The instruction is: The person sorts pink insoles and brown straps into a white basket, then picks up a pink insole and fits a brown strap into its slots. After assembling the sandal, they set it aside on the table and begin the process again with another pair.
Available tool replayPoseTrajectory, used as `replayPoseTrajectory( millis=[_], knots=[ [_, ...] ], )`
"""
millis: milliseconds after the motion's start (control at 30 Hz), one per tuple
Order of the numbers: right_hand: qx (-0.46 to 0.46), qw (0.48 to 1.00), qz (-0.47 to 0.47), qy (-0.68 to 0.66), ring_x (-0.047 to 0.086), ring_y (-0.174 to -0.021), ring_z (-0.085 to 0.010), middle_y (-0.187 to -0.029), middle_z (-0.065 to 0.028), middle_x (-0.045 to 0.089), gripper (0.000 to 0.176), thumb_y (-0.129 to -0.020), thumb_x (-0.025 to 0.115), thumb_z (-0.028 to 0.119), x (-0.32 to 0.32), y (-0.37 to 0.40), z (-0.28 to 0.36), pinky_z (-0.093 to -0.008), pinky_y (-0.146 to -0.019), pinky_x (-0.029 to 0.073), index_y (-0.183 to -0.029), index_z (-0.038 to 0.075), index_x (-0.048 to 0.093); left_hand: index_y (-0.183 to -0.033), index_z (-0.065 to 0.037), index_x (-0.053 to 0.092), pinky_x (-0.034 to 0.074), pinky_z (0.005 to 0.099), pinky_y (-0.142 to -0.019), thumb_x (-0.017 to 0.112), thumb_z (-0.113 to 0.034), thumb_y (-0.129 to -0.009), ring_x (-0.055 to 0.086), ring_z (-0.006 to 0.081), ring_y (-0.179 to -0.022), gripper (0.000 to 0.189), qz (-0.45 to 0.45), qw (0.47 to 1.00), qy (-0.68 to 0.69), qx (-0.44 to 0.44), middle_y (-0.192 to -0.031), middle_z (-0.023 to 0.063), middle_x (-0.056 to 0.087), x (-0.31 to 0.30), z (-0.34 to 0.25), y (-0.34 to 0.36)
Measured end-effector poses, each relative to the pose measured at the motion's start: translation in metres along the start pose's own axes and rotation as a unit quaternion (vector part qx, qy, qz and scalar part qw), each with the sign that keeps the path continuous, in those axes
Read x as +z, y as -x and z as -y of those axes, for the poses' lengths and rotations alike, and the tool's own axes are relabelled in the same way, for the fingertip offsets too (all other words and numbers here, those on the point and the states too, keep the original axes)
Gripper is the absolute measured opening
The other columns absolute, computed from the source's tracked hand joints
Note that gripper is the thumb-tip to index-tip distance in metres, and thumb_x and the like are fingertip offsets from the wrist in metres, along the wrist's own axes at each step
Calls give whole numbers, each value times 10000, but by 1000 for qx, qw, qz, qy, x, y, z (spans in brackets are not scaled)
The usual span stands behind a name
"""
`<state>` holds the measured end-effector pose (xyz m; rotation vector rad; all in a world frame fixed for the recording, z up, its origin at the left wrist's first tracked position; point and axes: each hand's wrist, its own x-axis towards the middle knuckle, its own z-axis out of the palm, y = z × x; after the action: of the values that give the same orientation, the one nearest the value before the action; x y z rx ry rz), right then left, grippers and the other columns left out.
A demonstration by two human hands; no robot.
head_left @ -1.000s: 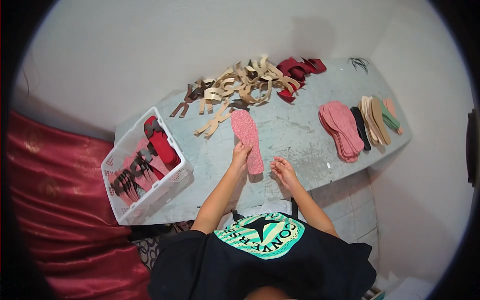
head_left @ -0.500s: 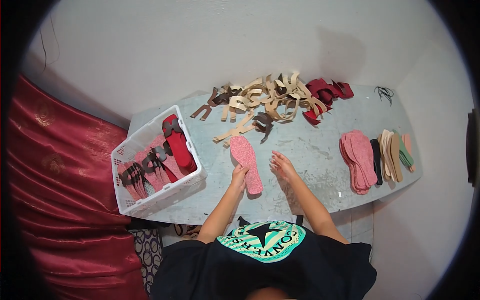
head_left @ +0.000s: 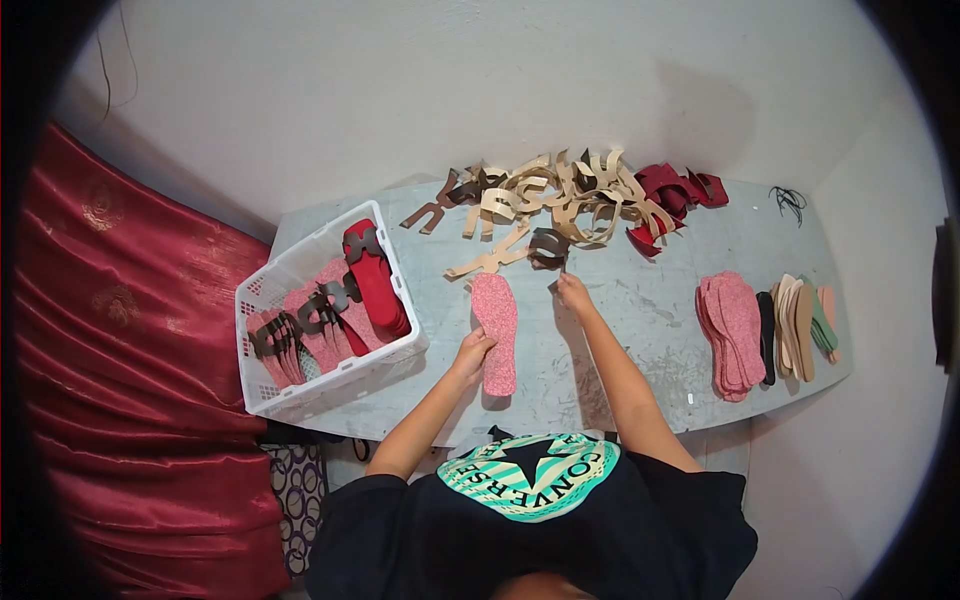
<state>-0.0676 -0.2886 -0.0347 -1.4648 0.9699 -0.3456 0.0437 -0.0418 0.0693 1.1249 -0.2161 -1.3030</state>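
My left hand [head_left: 475, 354] is closed on the edge of a pink speckled insole [head_left: 495, 335], held upright-long above the table. My right hand [head_left: 572, 292] reaches forward, its fingers pinched at the lower edge of a curled dark brown sandal strap [head_left: 547, 246]. Beside that strap lies a cream X-shaped strap [head_left: 490, 260], just beyond the insole's tip. Behind them spreads a heap of cream and brown straps [head_left: 590, 215], with dark red straps [head_left: 668, 188] at its right end.
At the left stands a white plastic basket [head_left: 408, 349] holding pink insoles, red soles and dark straps. Stacked pink insoles [head_left: 730, 335] lie at the right, next to black, beige and green soles [head_left: 795, 330]. Black cords [head_left: 788, 203] rest in the far right corner.
My right hand has moved forward from beside the insole to the dark brown strap, its spread fingers now closed there. The strap's shape has changed. The left hand still holds the insole.
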Motion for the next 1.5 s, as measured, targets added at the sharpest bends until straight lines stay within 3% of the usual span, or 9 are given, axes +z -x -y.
replayPoseTrajectory(
  millis=[33, 67, 167, 400, 467, 633, 867, 1300, 1500],
  knots=[
    [27, 999, -27, -34, 511, -730, -107, -849, -24, 554, 437, -883, 494, 250, -7, 9, 3, -249, -609, 436, -1268, 50, 444, -1108, -2, 481, 469, 278, -805, 489, -21, -840, 585, 154, -905, 268, 2, 1000, -4, -3, -1018, 79, 589, 1, 1, 2],
    [-93, 986, -111, 79, 513, -1006, -164, -1094, -89, 540, 376, -890, 488, 241, -8, 11, -7, -273, -794, 434, -1183, 9, 522, -1108, -2, 481, 469, 278, -805, 489, -21, -840, 585, 154, -905, 268, 4, 1000, -1, -5, -1018, 79, 589, 3, 3, 4],
    [-102, 987, -101, 74, 422, -1164, -191, -1256, -113, 449, 344, -893, 480, 217, -28, 31, -6, -273, -911, 369, -1134, -18, 555, -1102, 14, 493, 476, 290, -802, 459, 2, -837, 589, 163, -895, 267, 11, 1000, -4, -14, -1010, 97, 592, 11, 1, 8],
    [-156, 983, -85, -49, 447, -1128, -145, -1262, -63, 462, 325, -883, 492, 144, -52, 108, 62, -240, -894, 368, -1167, -6, 539, -1083, 13, 512, 504, 299, -749, 456, -37, -854, 611, 172, -847, 241, 83, 993, 21, -75, -986, 97, 603, 26, -3, 1],
    [-282, 953, -94, -62, 449, -1126, -124, -1289, -41, 444, 316, -878, 479, 77, -59, 119, 77, -229, -891, 367, -1181, 7, 535, -1078, 12, 519, 510, 299, -747, 462, -49, -859, 617, 173, -850, 234, 84, 994, 21, -73, -990, 98, 605, 28, -7, 0],
    [-293, 941, -90, -143, 425, -1163, -131, -1321, -45, 417, 351, -859, 424, -30, -69, 164, 128, -238, -930, 350, -1191, 11, 529, -1100, 11, 507, 524, 289, -727, 482, -76, -863, 625, 168, -828, 254, 103, 990, 35, -89, -976, 103, 608, 42, -31, 19],
    [-324, 846, -59, -419, 431, -1184, -186, -1324, -90, 414, 377, -825, 387, -73, -78, 201, 169, -291, -987, 353, -1192, -80, 470, -1170, 12, 461, 515, 268, -738, 511, -107, -854, 616, 138, -844, 342, 179, 983, 3, -41, -991, 78, 600, 56, -70, 45],
    [-309, 850, 41, -425, 515, -1079, -214, -1228, -160, 490, 372, -714, 402, -97, -88, 201, 150, -336, -905, 435, -1038, -83, 585, -1308, 41, 336, 397, 215, -861, 512, -79, -865, 519, 68, -964, 492, 325, 927, -183, -23, -1145, 35, 540, 74, -102, 68],
    [-308, 881, 49, -357, 524, -1062, -209, -1193, -155, 521, 361, -709, 412, -104, -95, 204, 150, -306, -917, 413, -1003, -58, 615, -1327, 39, 301, 389, 224, -875, 515, -80, -875, 477, 76, -1028, 513, 397, 889, -204, -104, -1237, 54, 476, 70, -99, 73]
  ],
)
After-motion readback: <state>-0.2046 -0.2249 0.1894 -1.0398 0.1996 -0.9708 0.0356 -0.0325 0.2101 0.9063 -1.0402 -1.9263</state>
